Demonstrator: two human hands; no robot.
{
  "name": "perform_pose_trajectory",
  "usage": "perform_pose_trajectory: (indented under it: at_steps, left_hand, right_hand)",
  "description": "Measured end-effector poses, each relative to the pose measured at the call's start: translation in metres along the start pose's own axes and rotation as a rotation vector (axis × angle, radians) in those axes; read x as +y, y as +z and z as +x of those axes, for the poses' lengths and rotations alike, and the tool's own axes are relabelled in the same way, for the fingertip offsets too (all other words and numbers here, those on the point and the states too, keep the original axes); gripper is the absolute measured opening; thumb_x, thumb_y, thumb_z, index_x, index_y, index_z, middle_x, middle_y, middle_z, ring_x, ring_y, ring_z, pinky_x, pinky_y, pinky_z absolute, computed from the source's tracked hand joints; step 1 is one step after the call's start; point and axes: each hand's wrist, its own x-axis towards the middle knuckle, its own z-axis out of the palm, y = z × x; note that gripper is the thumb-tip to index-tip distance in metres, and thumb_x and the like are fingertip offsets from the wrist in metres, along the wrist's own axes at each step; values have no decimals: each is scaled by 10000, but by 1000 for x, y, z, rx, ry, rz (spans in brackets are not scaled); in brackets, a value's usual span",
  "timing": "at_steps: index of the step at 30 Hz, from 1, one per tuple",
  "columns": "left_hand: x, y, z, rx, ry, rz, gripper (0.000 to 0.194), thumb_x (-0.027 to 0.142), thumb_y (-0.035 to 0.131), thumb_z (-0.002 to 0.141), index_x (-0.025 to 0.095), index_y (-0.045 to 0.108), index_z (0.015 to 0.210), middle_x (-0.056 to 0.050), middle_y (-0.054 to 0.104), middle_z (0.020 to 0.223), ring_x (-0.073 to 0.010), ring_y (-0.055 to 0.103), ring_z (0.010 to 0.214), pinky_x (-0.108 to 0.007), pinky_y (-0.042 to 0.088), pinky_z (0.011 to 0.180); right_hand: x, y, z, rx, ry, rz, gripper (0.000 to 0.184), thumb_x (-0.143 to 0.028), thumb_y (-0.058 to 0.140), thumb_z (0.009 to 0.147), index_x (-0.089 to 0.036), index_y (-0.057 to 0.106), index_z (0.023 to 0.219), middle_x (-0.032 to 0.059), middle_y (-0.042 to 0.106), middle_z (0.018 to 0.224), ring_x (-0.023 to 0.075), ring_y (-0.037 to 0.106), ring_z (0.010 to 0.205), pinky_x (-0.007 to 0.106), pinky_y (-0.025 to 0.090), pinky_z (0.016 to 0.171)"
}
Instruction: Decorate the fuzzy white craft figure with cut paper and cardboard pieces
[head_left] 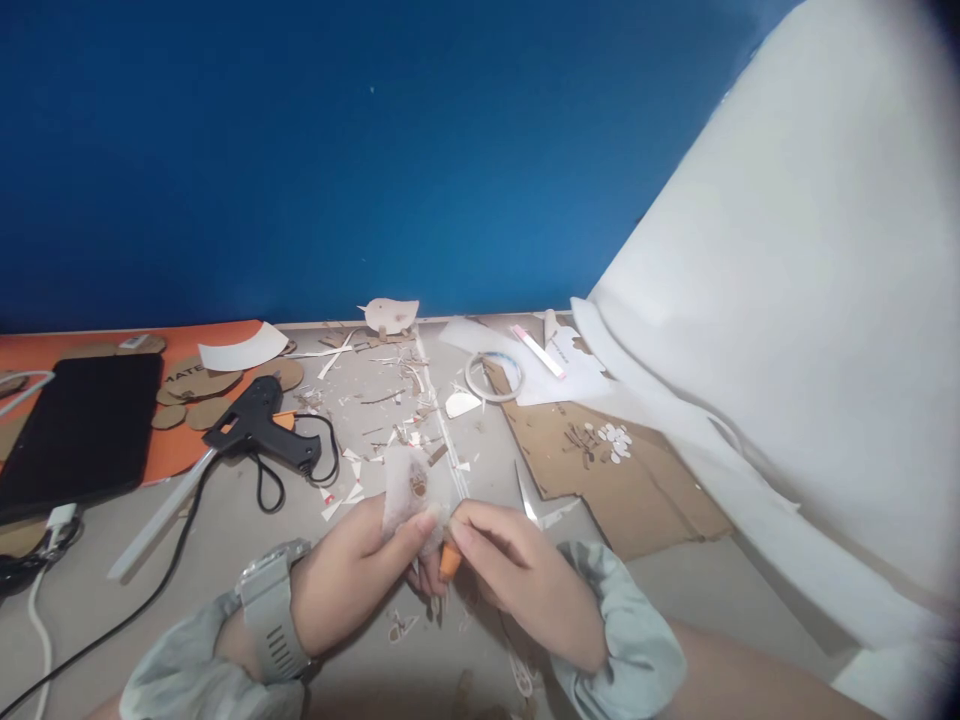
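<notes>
My left hand (352,570) is closed on a thin, translucent white sheet (399,492), its thumb pressed on the lower part. A brown patch shows in the middle of the sheet. Against the sheet's lower right edge, my right hand (525,570) has its fingers pinched together; what they grip is hidden. Just below those fingertips, between the hands, a small orange piece (450,562) shows, its kind unclear. White and brown paper scraps (352,490) lie beyond the hands. A pointed metal blade (526,495) lies on the table beyond my right hand.
At left are a black glue gun (262,428) with its cord, a clear stick, a black tablet (82,430) and cardboard discs (202,382). A tape roll (493,397), cardboard sheet (645,500) and bird cutout (391,315) lie farther off. White sheeting (787,300) rises at right.
</notes>
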Motion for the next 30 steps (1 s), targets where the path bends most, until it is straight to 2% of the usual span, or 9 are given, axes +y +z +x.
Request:
perform_pose_trajectory:
  at_steps: [3, 9, 17, 25, 30]
  left_hand:
    - [1, 1, 0, 41, -11, -42, 366, 335, 399, 893, 185, 570, 605, -8, 669, 561, -126, 625, 535, -199, 505, 559]
    - [5, 1, 2, 32, -49, -142, 378, 334, 420, 880, 172, 575, 576, -4, 626, 525, -112, 594, 495, -196, 498, 537]
    - [7, 2, 2, 18, -69, -164, 399, 329, 422, 882, 152, 592, 568, 28, 533, 463, -78, 506, 417, -176, 465, 481]
    - [6, 2, 0, 32, -49, -122, 383, 327, 416, 890, 169, 569, 577, 20, 568, 490, -97, 548, 461, -194, 470, 503]
    - [4, 2, 0, 47, -43, -114, 367, 351, 422, 882, 185, 538, 575, 17, 589, 502, -113, 572, 475, -211, 477, 507]
  right_hand:
    - [2, 4, 0, 35, 21, 52, 355, -381, 339, 966, -192, 517, 724, -53, 520, 584, 43, 347, 427, 179, 249, 395]
    - [2, 8, 0, 70, 30, 122, 353, -407, 334, 964, -196, 518, 749, -44, 576, 648, 43, 359, 435, 180, 261, 399]
    - [-3, 9, 0, 128, -15, 44, 358, -370, 336, 970, -192, 505, 710, -44, 597, 671, 54, 395, 486, 179, 300, 445]
    - [-4, 9, 0, 133, -45, 2, 341, -321, 322, 977, -188, 514, 728, -33, 602, 682, 69, 424, 507, 198, 328, 497]
    - [-4, 7, 1, 121, -79, -56, 319, -291, 352, 969, -191, 505, 707, -40, 594, 670, 81, 478, 561, 205, 366, 587]
